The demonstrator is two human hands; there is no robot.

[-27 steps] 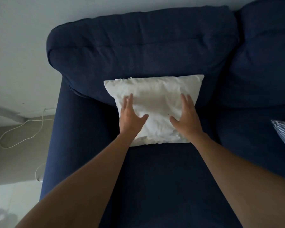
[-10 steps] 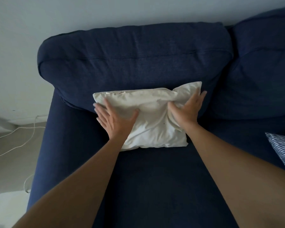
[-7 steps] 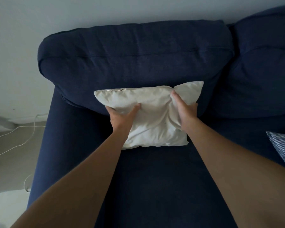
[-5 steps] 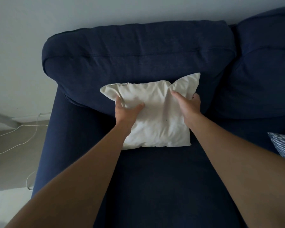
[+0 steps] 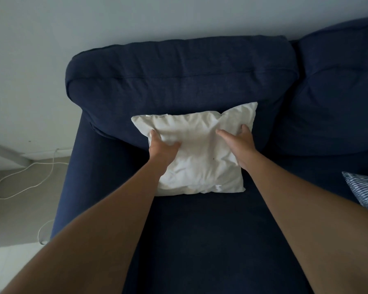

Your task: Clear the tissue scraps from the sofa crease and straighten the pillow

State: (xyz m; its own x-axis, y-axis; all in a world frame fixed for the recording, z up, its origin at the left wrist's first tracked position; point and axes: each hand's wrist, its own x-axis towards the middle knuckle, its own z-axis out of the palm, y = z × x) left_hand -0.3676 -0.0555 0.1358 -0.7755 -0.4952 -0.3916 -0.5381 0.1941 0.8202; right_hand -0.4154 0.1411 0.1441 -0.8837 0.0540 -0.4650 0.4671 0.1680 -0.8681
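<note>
Fingers [image 5: 155, 135] of the left hand [image 5: 160, 148] are curling round the pillow's left edge, with the thumb pressing into its front, so this hand is pinching the cover. At the right hand [image 5: 239, 143], the fingers are going behind the right edge near the raised upper-right corner while the thumb is lying across the front; it too is gripping, though how tightly is hard to tell.

Sitting in the middle of the frame, the pillow [image 5: 198, 158] is leaning against the back cushion [image 5: 179, 75], its lower edge resting on the seat [image 5: 200, 240]. Both hands are holding its upper half, one on each side, about equally near. Its top edge is running left to right but tilting, the right corner poking higher than the left, and the face is looking crumpled.

Judging from this, straightening is under way, and the next move is probably turning on levelling that top edge: easing the right corner down or lifting the left. No tissue scraps are showing along the crease; the pillow is covering part of it.

At the right edge of the frame, a striped cushion [image 5: 365, 192] is peeking in.
</note>
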